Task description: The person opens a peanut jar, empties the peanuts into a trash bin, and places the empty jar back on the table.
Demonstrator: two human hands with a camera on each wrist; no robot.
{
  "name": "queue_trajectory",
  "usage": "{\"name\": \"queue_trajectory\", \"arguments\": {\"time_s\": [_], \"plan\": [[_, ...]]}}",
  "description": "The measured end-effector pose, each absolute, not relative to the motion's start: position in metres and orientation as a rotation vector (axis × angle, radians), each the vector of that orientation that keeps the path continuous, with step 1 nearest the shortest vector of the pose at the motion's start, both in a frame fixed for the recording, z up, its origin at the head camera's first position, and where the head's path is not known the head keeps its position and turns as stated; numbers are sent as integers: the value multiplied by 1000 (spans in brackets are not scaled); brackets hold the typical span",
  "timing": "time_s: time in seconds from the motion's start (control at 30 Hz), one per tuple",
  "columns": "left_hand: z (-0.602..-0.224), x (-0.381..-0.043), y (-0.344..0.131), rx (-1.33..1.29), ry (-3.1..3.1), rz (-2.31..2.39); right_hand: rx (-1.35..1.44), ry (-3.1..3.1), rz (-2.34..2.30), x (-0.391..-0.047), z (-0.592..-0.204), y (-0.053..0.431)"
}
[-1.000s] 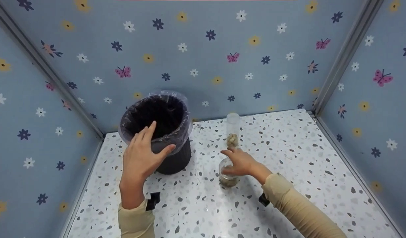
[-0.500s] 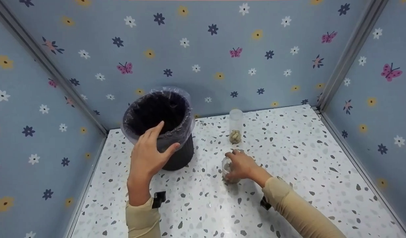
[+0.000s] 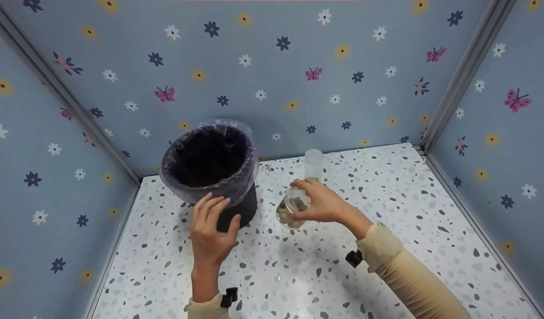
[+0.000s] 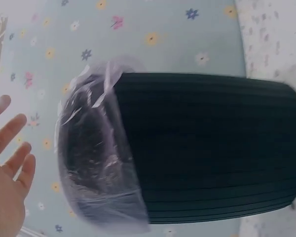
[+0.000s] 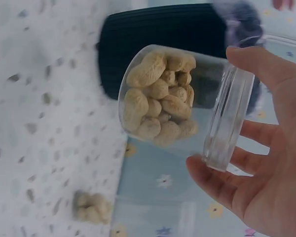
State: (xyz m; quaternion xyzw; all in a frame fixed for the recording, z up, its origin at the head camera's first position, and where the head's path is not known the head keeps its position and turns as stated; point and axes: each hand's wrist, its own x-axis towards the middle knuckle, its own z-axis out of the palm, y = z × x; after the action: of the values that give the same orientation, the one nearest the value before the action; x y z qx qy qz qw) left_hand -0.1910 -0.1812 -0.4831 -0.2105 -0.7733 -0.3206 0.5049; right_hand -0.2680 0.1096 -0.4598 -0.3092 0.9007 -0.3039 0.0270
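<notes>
Plainly, the step in hand is carrying the squat jar, which the right hand holds from above, apparently clear of the speckled surface. Its grip is clamped on the band at the jar's mouth, which looks like a clear lid, with the thumb on one side and fingers round the other. Unshelled peanuts are massed at the base end. The left grip holds nothing: the left hand's fingers are apart and slightly bent, between 8 and 9 o'clock from the jar.

To do this well, I would keep the jar near upright, since all its weight hangs from that band; whether the lid is screwed tight cannot be told. Bringing the free palm under the base would be the safer hold. The tall clear container, at about 1 o'clock from the jar and partly behind the right hand, looks easy to knock, so the wrist should swing wide of it. The bin sits towards 10 o'clock, and its loose liner could snag a careless finger.

As for writing, no brand, label or lettering can be made out on jar, container or bin; the wall carries only printed flowers and butterflies.
</notes>
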Motion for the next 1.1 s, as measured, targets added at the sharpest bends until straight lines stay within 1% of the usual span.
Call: {"name": "queue_trajectory", "arguments": {"time_s": [0.17,0.27,0.47,0.63,0.87,1.1], "plan": [[-509,-176,-169,-549,-1972,-947,-978,2690,-1153,-260,-439,106],[-516,-167,-158,-562,-2006,-1119,-1009,2635,-1235,-255,-435,106],[-512,-150,-136,-594,-1992,-1644,-1041,2454,-1423,-242,-437,106],[-533,-151,-127,-630,-1902,-1975,-1022,2348,-1508,-230,-445,109],[-547,-152,-111,-691,-1822,-2083,-983,2340,-1528,-213,-451,114],[-553,-155,-102,-681,-1808,-2151,-988,2308,-1553,-192,-428,116]]}}
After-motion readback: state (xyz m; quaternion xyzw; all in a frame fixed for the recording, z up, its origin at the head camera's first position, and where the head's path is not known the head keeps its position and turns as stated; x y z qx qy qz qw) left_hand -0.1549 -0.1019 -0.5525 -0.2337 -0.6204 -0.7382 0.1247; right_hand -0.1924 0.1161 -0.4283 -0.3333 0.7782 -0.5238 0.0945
